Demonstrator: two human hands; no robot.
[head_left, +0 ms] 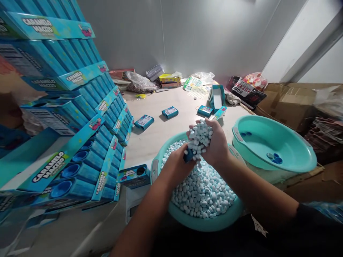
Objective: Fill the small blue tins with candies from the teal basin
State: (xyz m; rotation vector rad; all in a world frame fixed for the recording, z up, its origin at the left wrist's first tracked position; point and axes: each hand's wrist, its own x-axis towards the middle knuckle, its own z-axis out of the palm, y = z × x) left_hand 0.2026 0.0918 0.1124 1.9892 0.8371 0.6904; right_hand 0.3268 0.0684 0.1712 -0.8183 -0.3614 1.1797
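My left hand (177, 164) is closed around a small dark-blue box (188, 155), mostly hidden by fingers and candies. Beside it my right hand (218, 144) cups a heap of small white and pale-blue candies (199, 137) against the box. Some candies drop from between the hands. Both hands are above a turquoise basin (199, 225) filled with the same kind of candies (206, 196). Just left of the basin a blue candy box (134, 175) lies with its dark round opening showing.
Stacked display trays of blue boxes (80, 157) rise on the left. A second turquoise basin (278, 142) at right holds several blue caps (276, 159). Blue boxes (144, 122) lie on the table (184, 98). Plastic bags (140, 82) line the back wall; cardboard cartons (281, 103) stand right.
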